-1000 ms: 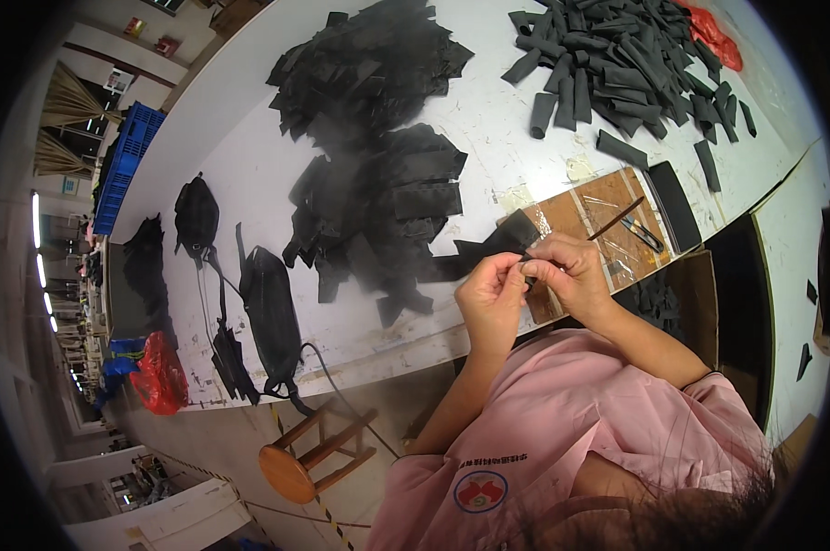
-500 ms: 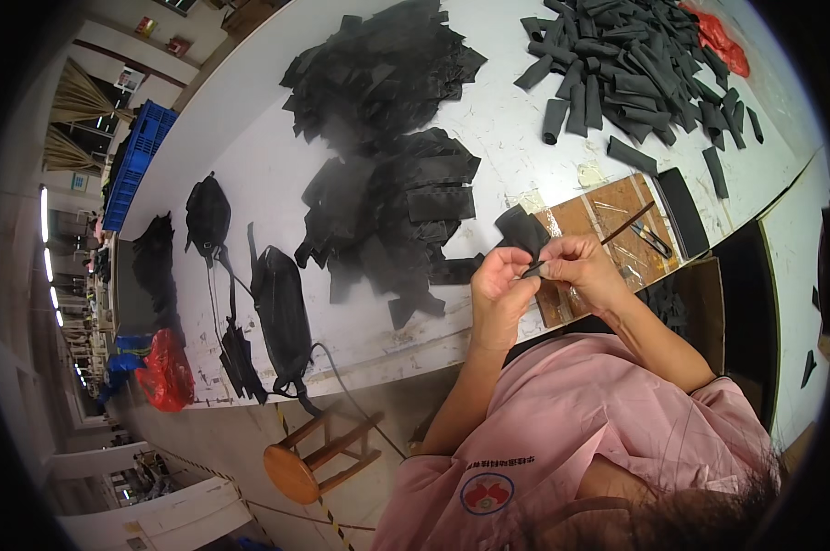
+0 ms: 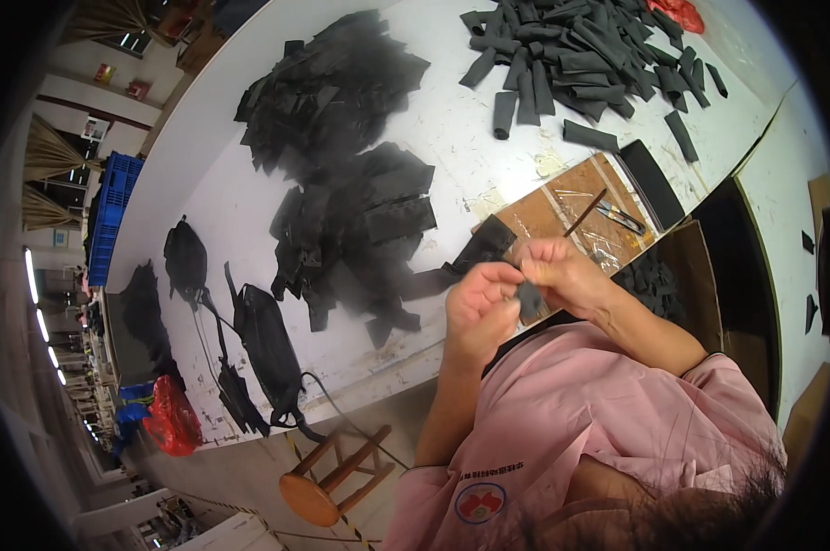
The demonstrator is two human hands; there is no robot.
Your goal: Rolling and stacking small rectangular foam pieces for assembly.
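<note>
Both my hands meet over the near edge of the white table, fingertips pinched together. A small dark fabric piece (image 3: 530, 299) shows between them, gripped by my left hand (image 3: 481, 312) and my right hand (image 3: 566, 277). Just beyond the fingers is a black fabric flap (image 3: 490, 241); whether it joins the held piece I cannot tell. Beside my right hand lies a brown board (image 3: 571, 197) with clear tape, carrying a thin dark brown stick (image 3: 585, 213) and a utility knife (image 3: 621, 218).
Flat black fabric pieces (image 3: 342, 230) are heaped left of my hands. Rolled dark tubes (image 3: 571, 60) are piled at the far right. Black pouches with straps (image 3: 268, 331) lie at the left. An open cardboard box (image 3: 695, 275) stands by my right arm, a wooden stool (image 3: 309, 496) below the table.
The view has shifted, so the table's contents sit lower and further left. My hands stay pinched together, and more of the dark piece now hangs below my fingers.
</note>
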